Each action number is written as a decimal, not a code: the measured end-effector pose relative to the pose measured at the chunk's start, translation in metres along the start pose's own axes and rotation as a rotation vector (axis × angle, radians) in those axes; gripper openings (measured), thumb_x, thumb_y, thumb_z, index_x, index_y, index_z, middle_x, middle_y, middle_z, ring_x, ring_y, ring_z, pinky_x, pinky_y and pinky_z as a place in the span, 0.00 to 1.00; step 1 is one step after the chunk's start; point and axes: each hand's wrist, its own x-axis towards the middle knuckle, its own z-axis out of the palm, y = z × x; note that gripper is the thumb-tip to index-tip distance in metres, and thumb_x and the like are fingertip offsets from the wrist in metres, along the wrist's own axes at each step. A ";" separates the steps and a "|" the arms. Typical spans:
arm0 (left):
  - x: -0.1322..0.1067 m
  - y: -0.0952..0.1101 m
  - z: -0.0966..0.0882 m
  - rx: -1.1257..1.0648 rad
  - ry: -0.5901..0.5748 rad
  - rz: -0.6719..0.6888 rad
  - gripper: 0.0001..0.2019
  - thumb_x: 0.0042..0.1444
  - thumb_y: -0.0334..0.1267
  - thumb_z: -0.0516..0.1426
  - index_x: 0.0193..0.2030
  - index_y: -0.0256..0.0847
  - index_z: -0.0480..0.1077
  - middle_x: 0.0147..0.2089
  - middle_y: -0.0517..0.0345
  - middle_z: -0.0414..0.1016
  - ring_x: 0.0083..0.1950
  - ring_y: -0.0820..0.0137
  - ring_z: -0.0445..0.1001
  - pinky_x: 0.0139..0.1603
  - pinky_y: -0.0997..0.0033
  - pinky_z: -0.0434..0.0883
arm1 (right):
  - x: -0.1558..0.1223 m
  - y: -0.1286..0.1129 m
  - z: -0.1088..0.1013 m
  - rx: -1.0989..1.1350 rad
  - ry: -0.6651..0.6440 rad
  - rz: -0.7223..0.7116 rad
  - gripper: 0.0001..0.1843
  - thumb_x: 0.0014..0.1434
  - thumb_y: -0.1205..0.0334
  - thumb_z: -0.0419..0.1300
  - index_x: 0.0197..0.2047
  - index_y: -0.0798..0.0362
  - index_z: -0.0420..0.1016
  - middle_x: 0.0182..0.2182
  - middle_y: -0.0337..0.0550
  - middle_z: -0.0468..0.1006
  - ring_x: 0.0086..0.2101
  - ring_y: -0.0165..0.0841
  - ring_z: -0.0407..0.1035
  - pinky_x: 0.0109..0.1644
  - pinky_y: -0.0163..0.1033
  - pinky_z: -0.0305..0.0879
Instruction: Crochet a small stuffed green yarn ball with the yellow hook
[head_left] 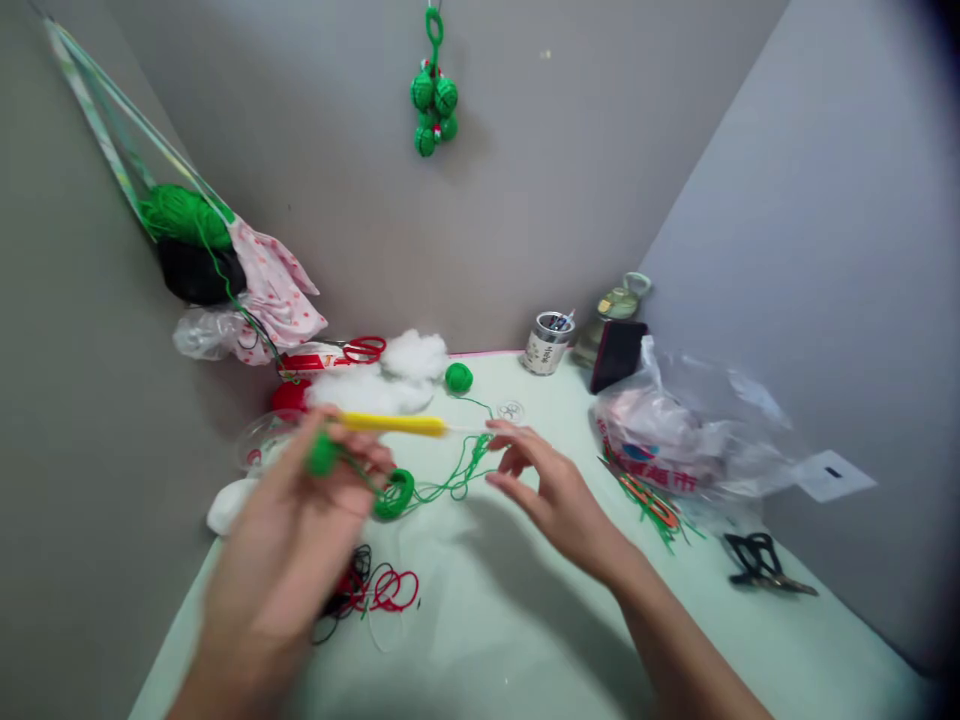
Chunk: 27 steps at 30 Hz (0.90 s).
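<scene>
My left hand (281, 540), blurred by motion, is closed on a small green crochet piece (321, 455). A crochet hook with a yellow handle (397, 425) lies across its fingertips, pale shaft pointing right. My right hand (544, 485) is at the shaft's end, thumb and fingers apart; whether its index fingertip touches the shaft I cannot tell. Green yarn runs from the left hand past a green yarn ring (394, 495) to loose green strands (469, 465) on the table. Farther back sits a small green yarn ball (458, 378).
Red and black cords (382, 590) lie near my left wrist. White stuffing (412, 357) and red-handled scissors (365, 349) are at the back left. A tin (548, 345), plastic bag (675, 420), orange-handled tool (651, 500) and black clip (761, 560) stand or lie rightward. Green crocheted balls (433, 105) hang above.
</scene>
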 end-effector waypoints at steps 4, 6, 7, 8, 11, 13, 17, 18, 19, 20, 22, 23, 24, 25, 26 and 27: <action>-0.007 -0.080 0.006 0.126 -0.081 -0.273 0.05 0.55 0.31 0.70 0.35 0.37 0.78 0.36 0.59 0.76 0.36 0.74 0.74 0.41 0.74 0.75 | -0.034 -0.043 0.014 0.488 0.112 -0.071 0.22 0.70 0.50 0.61 0.66 0.33 0.71 0.42 0.40 0.79 0.39 0.34 0.75 0.47 0.41 0.74; -0.010 -0.096 -0.005 0.209 -0.186 -0.307 0.08 0.55 0.37 0.71 0.36 0.39 0.78 0.36 0.60 0.75 0.38 0.74 0.73 0.43 0.73 0.72 | -0.041 -0.049 0.020 0.551 0.215 -0.038 0.14 0.73 0.53 0.58 0.57 0.35 0.80 0.37 0.39 0.79 0.35 0.31 0.73 0.41 0.37 0.72; -0.011 -0.100 -0.011 0.245 -0.213 -0.307 0.08 0.55 0.38 0.71 0.36 0.39 0.78 0.36 0.60 0.75 0.38 0.74 0.72 0.43 0.74 0.70 | -0.043 -0.049 0.023 0.572 0.258 -0.013 0.13 0.73 0.54 0.58 0.54 0.37 0.83 0.35 0.39 0.78 0.33 0.30 0.73 0.39 0.36 0.71; -0.010 -0.102 -0.015 0.284 -0.238 -0.309 0.09 0.56 0.40 0.70 0.36 0.40 0.78 0.36 0.61 0.75 0.38 0.74 0.71 0.43 0.74 0.69 | -0.043 -0.047 0.026 0.599 0.293 0.013 0.13 0.73 0.55 0.58 0.52 0.38 0.84 0.34 0.39 0.78 0.32 0.29 0.72 0.37 0.35 0.70; -0.005 -0.100 -0.020 0.408 -0.283 -0.322 0.09 0.56 0.42 0.70 0.38 0.41 0.78 0.35 0.60 0.74 0.36 0.74 0.68 0.39 0.74 0.64 | -0.041 -0.037 0.032 0.725 0.359 0.072 0.13 0.72 0.54 0.59 0.52 0.39 0.85 0.35 0.40 0.81 0.32 0.30 0.74 0.36 0.35 0.72; -0.001 -0.098 -0.018 0.477 -0.311 -0.338 0.12 0.54 0.44 0.71 0.40 0.41 0.79 0.35 0.60 0.74 0.35 0.74 0.67 0.36 0.74 0.60 | -0.039 -0.032 0.035 0.779 0.379 0.060 0.13 0.72 0.52 0.59 0.51 0.39 0.85 0.35 0.41 0.81 0.32 0.30 0.75 0.37 0.36 0.73; 0.001 -0.099 -0.016 0.518 -0.304 -0.360 0.19 0.49 0.45 0.74 0.47 0.44 0.81 0.35 0.61 0.72 0.34 0.75 0.64 0.32 0.75 0.56 | -0.036 -0.027 0.037 0.714 0.366 0.018 0.07 0.67 0.56 0.66 0.46 0.41 0.87 0.37 0.40 0.82 0.35 0.30 0.74 0.40 0.36 0.71; 0.001 -0.099 -0.016 0.518 -0.294 -0.366 0.20 0.49 0.45 0.74 0.48 0.45 0.81 0.35 0.61 0.71 0.34 0.75 0.62 0.31 0.75 0.55 | -0.036 -0.027 0.037 0.690 0.362 0.028 0.06 0.64 0.59 0.69 0.44 0.41 0.87 0.37 0.40 0.82 0.36 0.31 0.74 0.41 0.36 0.71; 0.001 -0.100 -0.016 0.516 -0.293 -0.375 0.20 0.49 0.45 0.74 0.48 0.45 0.81 0.36 0.61 0.70 0.34 0.76 0.61 0.30 0.75 0.55 | -0.036 -0.027 0.036 0.678 0.359 0.045 0.06 0.62 0.61 0.71 0.43 0.41 0.87 0.36 0.39 0.82 0.37 0.31 0.74 0.41 0.35 0.70; 0.001 -0.100 -0.017 0.510 -0.302 -0.388 0.20 0.49 0.45 0.74 0.48 0.45 0.81 0.36 0.61 0.70 0.33 0.76 0.60 0.29 0.76 0.54 | -0.036 -0.026 0.036 0.681 0.355 0.062 0.07 0.61 0.62 0.72 0.42 0.41 0.87 0.36 0.38 0.82 0.37 0.31 0.74 0.41 0.35 0.70; 0.002 -0.099 -0.018 0.488 -0.347 -0.414 0.18 0.52 0.46 0.72 0.49 0.45 0.81 0.37 0.60 0.70 0.33 0.76 0.60 0.29 0.76 0.55 | -0.038 -0.025 0.035 0.725 0.352 0.085 0.07 0.59 0.62 0.73 0.41 0.41 0.86 0.35 0.37 0.82 0.35 0.30 0.73 0.39 0.34 0.69; 0.003 -0.098 -0.019 0.478 -0.375 -0.427 0.18 0.54 0.47 0.71 0.50 0.45 0.82 0.38 0.59 0.70 0.34 0.76 0.61 0.30 0.76 0.56 | -0.038 -0.024 0.034 0.752 0.354 0.094 0.06 0.59 0.62 0.73 0.40 0.41 0.86 0.34 0.36 0.82 0.35 0.29 0.73 0.39 0.34 0.68; 0.003 -0.097 -0.020 0.469 -0.404 -0.438 0.17 0.56 0.47 0.70 0.51 0.45 0.82 0.39 0.58 0.70 0.34 0.76 0.62 0.31 0.76 0.58 | -0.039 -0.022 0.033 0.776 0.360 0.102 0.06 0.59 0.62 0.73 0.40 0.41 0.86 0.34 0.36 0.81 0.34 0.29 0.73 0.38 0.33 0.68; 0.004 -0.096 -0.021 0.462 -0.431 -0.443 0.17 0.58 0.48 0.69 0.52 0.46 0.82 0.40 0.57 0.71 0.35 0.75 0.63 0.33 0.76 0.60 | -0.040 -0.021 0.033 0.794 0.368 0.108 0.06 0.59 0.62 0.73 0.39 0.41 0.85 0.34 0.36 0.81 0.34 0.29 0.73 0.37 0.33 0.68; 0.004 -0.095 -0.022 0.461 -0.456 -0.446 0.17 0.58 0.47 0.68 0.52 0.46 0.82 0.42 0.56 0.72 0.37 0.74 0.64 0.34 0.76 0.62 | -0.040 -0.020 0.032 0.807 0.375 0.112 0.06 0.59 0.62 0.74 0.39 0.41 0.85 0.34 0.36 0.80 0.34 0.29 0.72 0.36 0.33 0.67; 0.004 -0.094 -0.023 0.465 -0.478 -0.447 0.17 0.58 0.47 0.68 0.53 0.47 0.82 0.43 0.56 0.72 0.38 0.74 0.65 0.36 0.75 0.63 | -0.041 -0.019 0.032 0.816 0.380 0.115 0.06 0.59 0.62 0.73 0.39 0.41 0.85 0.34 0.36 0.80 0.34 0.29 0.72 0.36 0.33 0.67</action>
